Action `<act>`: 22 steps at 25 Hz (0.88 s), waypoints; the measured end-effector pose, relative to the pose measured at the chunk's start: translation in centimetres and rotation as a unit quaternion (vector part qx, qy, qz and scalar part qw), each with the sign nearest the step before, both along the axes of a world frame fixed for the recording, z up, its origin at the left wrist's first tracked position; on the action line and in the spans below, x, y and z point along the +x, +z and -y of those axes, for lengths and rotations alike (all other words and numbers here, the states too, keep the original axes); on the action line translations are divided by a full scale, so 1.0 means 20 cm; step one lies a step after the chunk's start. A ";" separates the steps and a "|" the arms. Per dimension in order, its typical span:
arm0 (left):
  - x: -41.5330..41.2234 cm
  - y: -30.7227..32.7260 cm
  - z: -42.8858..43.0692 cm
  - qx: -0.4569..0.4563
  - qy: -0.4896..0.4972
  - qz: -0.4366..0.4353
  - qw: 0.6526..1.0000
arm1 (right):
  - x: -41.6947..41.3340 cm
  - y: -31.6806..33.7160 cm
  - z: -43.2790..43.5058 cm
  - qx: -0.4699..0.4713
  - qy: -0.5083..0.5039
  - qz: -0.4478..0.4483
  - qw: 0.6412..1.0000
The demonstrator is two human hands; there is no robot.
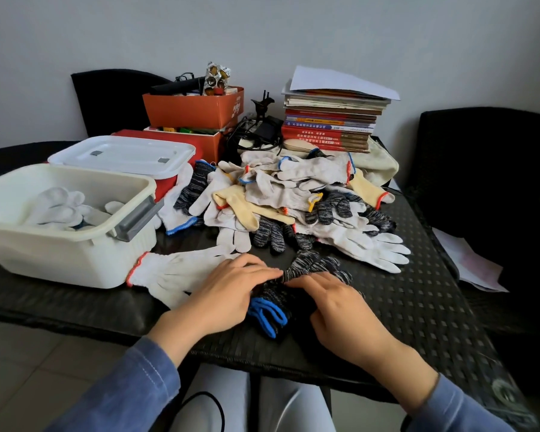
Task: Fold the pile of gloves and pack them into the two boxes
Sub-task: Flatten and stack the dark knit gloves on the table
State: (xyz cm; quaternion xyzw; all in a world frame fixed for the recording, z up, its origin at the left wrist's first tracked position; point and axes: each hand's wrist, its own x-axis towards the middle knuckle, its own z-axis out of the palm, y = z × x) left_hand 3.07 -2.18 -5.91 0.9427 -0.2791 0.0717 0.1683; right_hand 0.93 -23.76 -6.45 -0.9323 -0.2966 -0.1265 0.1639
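Both flat and clasping nothing, my left hand [231, 288] and right hand [335, 310] press the light, floppy dark gloves [315, 265] near the table [418, 294]'s front edge; I'd pinch them at the blue cuff [267, 310].

Dark speckled blue-cuffed gloves [272, 307] lie at lower centre, the mixed glove pile [293, 194] heaps mid-frame, and at left an open white box [60, 260] holds white gloves [60, 207] before a lidded box [122, 154].

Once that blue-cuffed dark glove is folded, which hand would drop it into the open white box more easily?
Probably the left hand: it rests on the blue-cuffed dark glove on the side nearer the open white box. The right hand would have to cross over.
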 end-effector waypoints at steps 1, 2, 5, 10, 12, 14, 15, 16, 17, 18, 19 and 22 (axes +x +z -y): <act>0.00 0.00 -0.01 -0.010 -0.006 0.001 1.000 | 0.01 0.00 0.03 0.031 0.012 -0.038 0.999; 0.00 0.01 -0.01 -0.018 -0.021 0.013 1.000 | 0.03 0.01 0.06 0.067 0.021 -0.067 0.995; -0.04 0.01 0.01 0.014 -0.081 0.042 0.996 | 0.05 0.00 0.11 0.163 0.039 -0.122 0.978; -0.05 0.00 0.03 0.057 -0.110 0.115 0.986 | 0.08 0.00 0.11 0.286 0.043 -0.224 0.931; -0.04 0.00 0.05 0.046 -0.131 0.148 0.979 | 0.08 0.00 0.11 0.301 0.043 -0.250 0.919; -0.06 -0.03 0.09 -0.033 -0.113 0.099 0.988 | 0.07 -0.01 0.09 0.325 0.040 -0.275 0.904; -0.07 -0.03 0.11 -0.095 -0.064 0.055 0.992 | 0.06 -0.02 0.09 0.358 0.033 -0.292 0.886; -0.08 -0.04 0.14 -0.154 0.001 0.016 0.988 | 0.06 -0.02 0.09 0.397 0.025 -0.299 0.867; -0.08 -0.04 0.16 -0.199 0.069 -0.015 0.978 | 0.06 -0.02 0.08 0.434 0.012 -0.296 0.851; -0.07 -0.04 0.17 -0.231 0.129 -0.043 0.964 | 0.06 -0.01 0.08 0.465 -0.006 -0.292 0.836; -0.05 -0.04 0.19 -0.249 0.183 -0.067 0.949 | 0.06 -0.01 0.07 0.485 -0.026 -0.292 0.824; -0.04 0.00 0.21 -0.178 0.281 -0.078 0.940 | 0.09 -0.01 0.04 0.483 -0.059 -0.275 0.829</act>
